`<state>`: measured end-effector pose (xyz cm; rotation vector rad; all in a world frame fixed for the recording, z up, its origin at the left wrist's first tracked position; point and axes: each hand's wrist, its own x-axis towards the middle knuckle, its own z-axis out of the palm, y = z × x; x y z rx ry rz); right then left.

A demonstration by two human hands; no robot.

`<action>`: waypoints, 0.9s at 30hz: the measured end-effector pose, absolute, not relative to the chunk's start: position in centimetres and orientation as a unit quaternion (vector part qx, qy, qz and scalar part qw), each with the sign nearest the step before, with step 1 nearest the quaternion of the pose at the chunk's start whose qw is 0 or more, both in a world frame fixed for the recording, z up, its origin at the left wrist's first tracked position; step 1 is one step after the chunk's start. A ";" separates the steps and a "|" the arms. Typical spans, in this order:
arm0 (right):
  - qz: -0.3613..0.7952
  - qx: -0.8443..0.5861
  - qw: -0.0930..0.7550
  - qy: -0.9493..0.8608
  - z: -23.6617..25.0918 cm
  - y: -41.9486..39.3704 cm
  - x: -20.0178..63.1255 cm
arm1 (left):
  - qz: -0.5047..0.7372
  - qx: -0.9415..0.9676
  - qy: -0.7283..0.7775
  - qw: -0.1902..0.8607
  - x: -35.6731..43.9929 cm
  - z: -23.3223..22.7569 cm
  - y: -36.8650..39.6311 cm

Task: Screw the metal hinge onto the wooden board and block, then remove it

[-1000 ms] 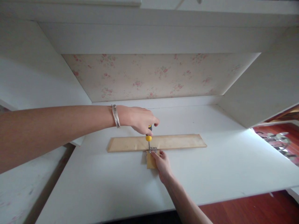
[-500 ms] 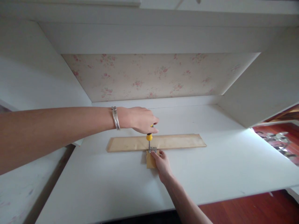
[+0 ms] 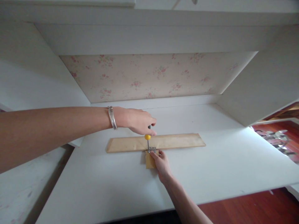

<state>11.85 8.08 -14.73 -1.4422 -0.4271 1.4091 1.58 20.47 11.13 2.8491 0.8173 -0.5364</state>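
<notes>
My left hand (image 3: 136, 120), a silver bracelet at its wrist, is closed around the handle of a yellow-and-dark screwdriver (image 3: 147, 137). The shaft stands nearly upright, its tip down at the left end of a small metal hinge (image 3: 152, 148). That hinge lies where a long pale wooden board (image 3: 179, 141) meets a small wooden block (image 3: 150, 162). From the lower right, my right hand (image 3: 163, 165) grips the block's right side, with the thumb on top by the hinge. Its other fingers are partly hidden. Any screw under the tip is too small to make out.
The wood lies on a white tabletop (image 3: 112, 183) with white panels at left and right. Floral wallpaper (image 3: 161, 74) shows behind, below a white overhanging ledge (image 3: 154, 39). Red flooring (image 3: 235, 207) and shiny metal items (image 3: 277, 140) appear at right.
The fingers of my left hand have shifted slightly on the screwdriver handle, with the handle turned a little. My right hand keeps its hold on the block. The whole view has drifted slightly.
</notes>
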 end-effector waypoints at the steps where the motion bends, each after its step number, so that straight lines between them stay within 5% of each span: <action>1: 0.586 -0.599 0.515 -0.178 -14.8 8.1 11.9 | -0.179 0.949 0.247 0.077 1.5 11.2 20.5; 27: 0.593 -0.598 0.514 -0.163 -14.7 8.1 11.9 | -0.169 0.950 0.253 0.067 1.7 11.6 20.5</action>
